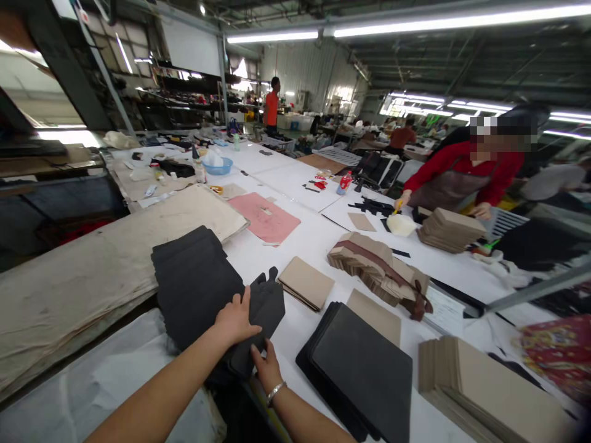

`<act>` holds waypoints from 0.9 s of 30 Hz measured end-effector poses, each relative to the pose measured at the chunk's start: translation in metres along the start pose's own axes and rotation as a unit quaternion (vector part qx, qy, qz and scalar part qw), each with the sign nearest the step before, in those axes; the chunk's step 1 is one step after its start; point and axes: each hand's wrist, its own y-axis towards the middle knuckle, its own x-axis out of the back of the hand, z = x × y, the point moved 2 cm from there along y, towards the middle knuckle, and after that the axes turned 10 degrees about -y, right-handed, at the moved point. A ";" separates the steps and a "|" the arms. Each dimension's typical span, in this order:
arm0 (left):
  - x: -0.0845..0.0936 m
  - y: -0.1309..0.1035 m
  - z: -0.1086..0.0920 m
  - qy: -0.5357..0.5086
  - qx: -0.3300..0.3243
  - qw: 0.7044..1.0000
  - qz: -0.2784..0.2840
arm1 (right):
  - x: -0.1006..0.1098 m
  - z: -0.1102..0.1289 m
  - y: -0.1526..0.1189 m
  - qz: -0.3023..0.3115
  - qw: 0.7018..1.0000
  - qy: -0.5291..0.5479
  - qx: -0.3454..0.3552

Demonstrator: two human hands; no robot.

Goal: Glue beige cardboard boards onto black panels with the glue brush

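Note:
My left hand [236, 321] lies on a black cut piece [270, 304], its index finger stretched forward and its thumb spread to the side. At the near right edge of that piece is my right hand [268, 368], with a silver bracelet at the wrist; its thumb and fingertips close on the edge. The piece has a shaped, notched end with a small tab. Beside it on the left, overlapping black pieces [196, 280] fan out in a layered stack over the table edge.
To the right are a stack of black sheets [364, 363], a beige stack [498, 394], a small beige pile [307, 283] and a tied beige bundle [378, 264]. A pink sheet [265, 216] lies ahead. Across the table, a person in red sleeves [462, 172] works beside another beige stack [452, 229].

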 end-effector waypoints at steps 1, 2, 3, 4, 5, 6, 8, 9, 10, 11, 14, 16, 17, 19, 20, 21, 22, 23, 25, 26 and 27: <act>-0.004 0.001 -0.007 0.020 0.002 1.000 -0.005 | 0.000 -0.001 0.000 0.007 1.000 0.002 0.003; -0.007 0.001 -0.012 0.030 0.006 1.000 -0.008 | 0.000 -0.003 0.001 0.013 1.000 0.005 0.004; -0.008 0.001 -0.014 0.030 0.012 0.999 -0.009 | 0.001 -0.004 0.002 0.016 1.000 0.005 -0.003; -0.009 0.001 -0.014 0.026 0.018 0.999 -0.011 | 0.003 -0.006 0.004 0.017 1.000 0.003 -0.018; -0.008 0.000 -0.012 0.021 0.022 0.999 -0.016 | 0.006 -0.009 0.005 0.017 0.999 0.002 -0.041; -0.008 0.000 -0.010 0.016 0.023 0.999 -0.021 | 0.008 -0.011 0.006 0.018 0.997 0.003 -0.070; -0.005 -0.002 -0.003 -0.002 0.014 1.000 -0.024 | 0.016 -0.016 0.009 0.024 0.993 0.017 -0.117; -0.003 -0.004 0.002 -0.019 0.006 1.000 -0.023 | 0.020 -0.018 0.010 0.026 0.992 0.028 -0.124; -0.001 -0.007 0.008 -0.042 -0.002 0.999 -0.022 | 0.025 -0.018 0.010 0.026 0.991 0.039 -0.121; 0.001 -0.011 0.015 -0.074 -0.010 0.997 -0.022 | 0.029 -0.019 0.010 0.028 0.992 0.048 -0.117; 0.013 -0.027 0.040 -0.186 -0.012 0.982 -0.038 | 0.038 -0.012 0.003 0.080 0.990 0.089 -0.078; 0.023 -0.039 0.053 -0.261 -0.009 0.964 -0.058 | 0.039 0.003 -0.005 0.164 0.975 0.146 -0.022; 0.028 -0.044 0.057 -0.299 -0.015 0.952 -0.066 | 0.039 0.014 -0.009 0.208 0.962 0.178 0.012; 0.037 -0.053 0.059 -0.374 -0.044 0.923 -0.077 | 0.042 0.041 -0.016 0.270 0.935 0.218 0.075; 0.040 -0.057 0.059 -0.403 -0.062 0.910 -0.081 | 0.045 0.054 -0.018 0.280 0.929 0.218 0.102; 0.042 -0.059 0.059 -0.420 -0.079 0.900 -0.085 | 0.049 0.067 -0.020 0.278 0.930 0.203 0.125; 0.043 -0.060 0.060 -0.425 -0.092 0.896 -0.093 | 0.055 0.078 -0.020 0.265 0.937 0.176 0.147; 0.041 -0.060 0.062 -0.419 -0.101 0.897 -0.102 | 0.061 0.086 -0.020 0.242 0.944 0.144 0.170; 0.032 -0.056 0.069 -0.389 -0.113 0.907 -0.119 | 0.072 0.092 -0.018 0.186 0.955 0.074 0.217; 0.024 -0.053 0.074 -0.376 -0.120 0.911 -0.122 | 0.076 0.090 -0.017 0.159 0.957 0.037 0.240; 0.013 -0.050 0.078 -0.368 -0.125 0.913 -0.120 | 0.079 0.084 -0.015 0.133 0.956 -0.003 0.261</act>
